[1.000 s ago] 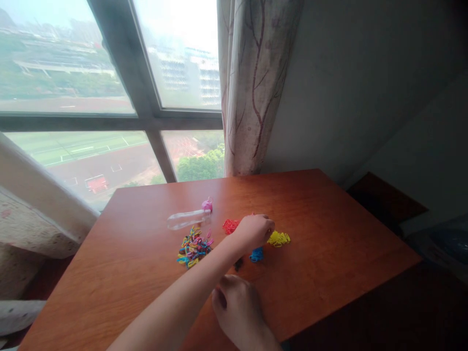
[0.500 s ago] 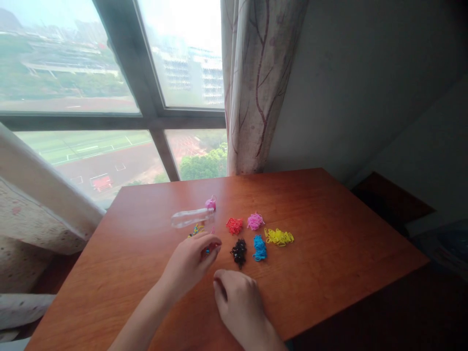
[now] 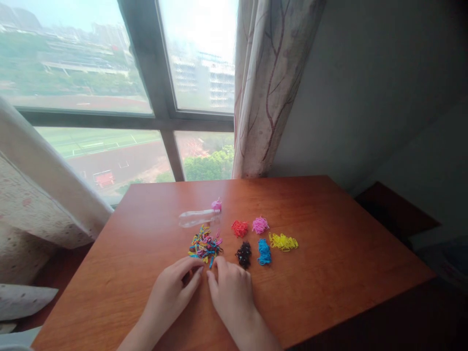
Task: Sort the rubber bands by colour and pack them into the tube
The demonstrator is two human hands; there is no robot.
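Mixed pile point(image 3: 204, 243): in the head view we see it on the brown table point(image 3: 329, 273), just beyond our fingertips, a loose tangle of small, thin loops in yellow, blue, pink and black.
Left hand point(image 3: 171, 285): our thumb and forefinger curve toward each other at the pile's near edge, tips close together; we cannot tell whether they pinch anything.
Right hand point(image 3: 234, 287): our fingers are bent beside the left hand, the tips near a blue loop point(image 3: 211, 262) at the pile's edge; we cannot tell whether they grip anything.
Red pile point(image 3: 240, 228): compact, to the right of the mixed one.
Pink pile point(image 3: 260, 225): rounded, just beside the red.
Black pile point(image 3: 243, 254): nearer us, shiny in spots.
Blue pile point(image 3: 264, 252): narrow and upright in our view, right of the black.
Yellow pile point(image 3: 283, 242): spread widest, farthest right.
Clear container point(image 3: 195, 218): lying behind the mixed pile, a pink piece point(image 3: 216, 205) by its right end.
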